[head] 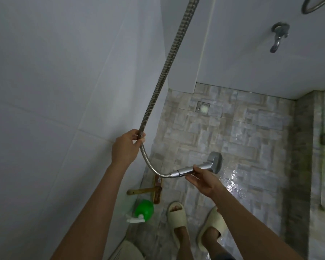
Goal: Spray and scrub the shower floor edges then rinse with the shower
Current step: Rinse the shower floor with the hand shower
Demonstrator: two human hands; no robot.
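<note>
Head view: rinsing is seemingly underway, right hand (203, 182) gripping the chrome handheld shower head (213, 163) above the wet mottled-tile floor (233, 132), left hand (126, 145) clasping its ribbed metal hose (163, 72); aiming along the edges is coming next.

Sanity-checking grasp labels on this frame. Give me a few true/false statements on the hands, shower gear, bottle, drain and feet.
1. The left hand grips the metal hose. True.
2. The right hand holds the green bottle. False: it holds the shower head by its handle, and the spray bottle sits on the floor by the left wall.
3. The floor drain lies beyond the shower head, near the far wall. True.
4. The person is barefoot. False: both feet wear pale slippers.
</note>
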